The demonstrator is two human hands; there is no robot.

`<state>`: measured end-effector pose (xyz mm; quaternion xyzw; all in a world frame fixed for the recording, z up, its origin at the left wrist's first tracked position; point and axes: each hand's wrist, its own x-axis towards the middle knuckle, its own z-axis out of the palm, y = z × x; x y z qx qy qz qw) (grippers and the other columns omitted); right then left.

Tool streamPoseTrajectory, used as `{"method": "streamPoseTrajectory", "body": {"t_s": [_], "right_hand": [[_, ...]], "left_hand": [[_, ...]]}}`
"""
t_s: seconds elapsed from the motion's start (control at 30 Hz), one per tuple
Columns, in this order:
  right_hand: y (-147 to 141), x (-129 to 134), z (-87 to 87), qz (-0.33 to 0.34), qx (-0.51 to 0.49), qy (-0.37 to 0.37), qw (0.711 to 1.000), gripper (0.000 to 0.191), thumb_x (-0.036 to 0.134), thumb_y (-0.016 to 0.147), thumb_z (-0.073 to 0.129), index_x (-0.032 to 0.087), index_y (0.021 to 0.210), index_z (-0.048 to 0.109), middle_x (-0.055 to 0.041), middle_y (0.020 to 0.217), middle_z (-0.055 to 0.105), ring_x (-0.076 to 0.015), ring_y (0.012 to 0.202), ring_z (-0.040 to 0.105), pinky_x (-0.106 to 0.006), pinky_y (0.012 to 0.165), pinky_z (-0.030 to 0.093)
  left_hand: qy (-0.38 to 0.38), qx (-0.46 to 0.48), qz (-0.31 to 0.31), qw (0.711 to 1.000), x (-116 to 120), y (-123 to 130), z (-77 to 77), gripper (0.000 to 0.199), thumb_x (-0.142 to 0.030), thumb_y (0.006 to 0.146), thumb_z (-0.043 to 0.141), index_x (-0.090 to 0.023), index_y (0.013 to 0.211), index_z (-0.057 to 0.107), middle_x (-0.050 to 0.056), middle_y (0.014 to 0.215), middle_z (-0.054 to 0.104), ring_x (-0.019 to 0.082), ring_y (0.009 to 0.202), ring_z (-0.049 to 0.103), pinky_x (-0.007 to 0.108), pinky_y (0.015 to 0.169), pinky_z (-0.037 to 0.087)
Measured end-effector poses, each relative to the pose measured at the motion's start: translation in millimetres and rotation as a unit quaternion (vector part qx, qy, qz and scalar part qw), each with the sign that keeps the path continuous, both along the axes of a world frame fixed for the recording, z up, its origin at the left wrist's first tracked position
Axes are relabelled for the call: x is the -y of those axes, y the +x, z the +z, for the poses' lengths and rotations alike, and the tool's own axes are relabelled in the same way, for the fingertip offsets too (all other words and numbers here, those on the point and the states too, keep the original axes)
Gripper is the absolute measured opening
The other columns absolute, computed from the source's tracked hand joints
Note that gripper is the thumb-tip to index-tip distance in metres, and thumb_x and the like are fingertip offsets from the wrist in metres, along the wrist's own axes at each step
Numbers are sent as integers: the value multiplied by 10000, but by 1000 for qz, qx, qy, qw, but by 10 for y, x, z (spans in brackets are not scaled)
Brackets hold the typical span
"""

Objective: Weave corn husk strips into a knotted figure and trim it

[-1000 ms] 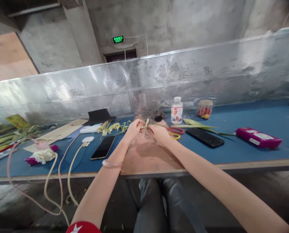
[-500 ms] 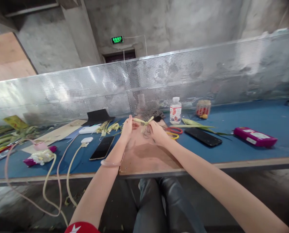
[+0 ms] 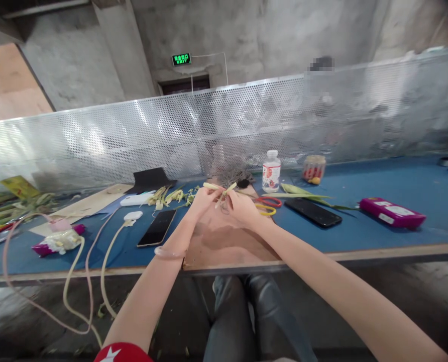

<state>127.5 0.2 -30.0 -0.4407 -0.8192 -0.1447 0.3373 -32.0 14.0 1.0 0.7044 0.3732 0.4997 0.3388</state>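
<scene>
Close together above the brown board (image 3: 227, 249), my two hands work on one pale yellow-green strip of leaf, like corn husk (image 3: 212, 186). My left hand (image 3: 204, 202) pinches it on the left. On the right, the fingers of my right hand (image 3: 243, 207) are closed on it near a knot or crossing. Thin grey strands hang between my hands. Just behind them lies a tangle of grey thread (image 3: 233, 177) with a small black piece. Red and yellow handles, probably of scissors (image 3: 269, 202), lie beside my right hand. My fingers partly hide the strip.
Phones (image 3: 158, 228) (image 3: 313, 212) lie on both sides. A white bottle (image 3: 271, 172), a jar (image 3: 314, 168) and a purple box (image 3: 392, 212) stand rightward. Husk pieces (image 3: 163, 197), paper (image 3: 90, 205) and cables (image 3: 109, 261) are leftward. A perforated metal screen (image 3: 133, 136) runs behind.
My left hand has moved right, closer to my right hand, and the strip's left end now sticks up above its fingers. The view has shifted slightly.
</scene>
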Motion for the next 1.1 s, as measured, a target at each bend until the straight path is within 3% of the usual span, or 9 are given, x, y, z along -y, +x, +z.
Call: {"method": "streamPoseTrajectory", "body": {"t_s": [0.13,0.3,0.5,0.67,0.73,0.83,0.93,1.03,1.1], "right_hand": [[-15,3,-15,-14,31,4,999,308,205,931,264,103,1111,492,-145,983,671,-233,824,644,-297,704,435],[-62,12,-19,-16,46,-14,999,281,211,925,288,117,1089,497,-133,966,682,-245,800,662,-294,654,442],[-91,51,11,-31,28,-24,999,294,240,933,262,126,1085,486,-124,836,699,-256,729,673,-297,585,434],[-72,10,-35,-25,12,-31,999,296,222,928,269,106,1089,489,-145,829,690,-250,754,665,-290,604,427],[-65,-18,-55,-15,-9,-34,999,293,210,922,281,102,1097,490,-148,847,685,-243,759,656,-286,611,419],[-59,-66,-60,2,-89,-48,995,275,230,924,292,126,1018,528,-138,870,675,-221,751,635,-278,627,405],[-53,-130,-39,45,-253,-94,962,304,294,930,285,157,906,555,-101,843,663,-189,744,605,-269,650,408],[-29,-204,-11,156,-418,-149,883,289,382,880,380,161,901,564,-77,888,655,-164,788,584,-258,692,431],[-7,-244,0,216,-471,-180,836,285,410,810,484,153,892,575,-72,907,650,-156,801,575,-257,712,438]], "left_hand": [[38,-48,28,998,23,10,30,302,-409,773,606,-124,854,663,67,762,706,189,692,659,283,647,518],[92,-149,105,979,57,29,57,248,-336,836,503,-135,753,620,33,591,631,134,486,556,232,481,419],[122,-168,147,967,18,39,31,244,-299,861,461,-158,699,577,19,574,602,123,493,540,218,475,392],[68,-123,80,987,44,49,29,239,-355,852,498,-142,804,594,31,637,627,109,472,535,210,434,398],[57,-108,43,992,63,46,38,235,-362,813,563,-135,864,597,49,723,656,117,533,567,206,448,419],[57,-87,37,994,76,34,48,265,-330,736,661,-135,901,590,69,816,676,151,680,623,202,496,448],[54,-81,65,993,61,17,39,262,-308,717,678,-140,897,591,74,845,677,167,749,639,212,543,474],[53,-83,73,992,21,5,5,259,-287,709,685,-142,898,582,69,841,681,162,749,641,239,607,500],[53,-77,69,993,-12,-3,-24,272,-273,698,696,-141,897,565,65,831,685,155,735,643,255,643,506]]}}
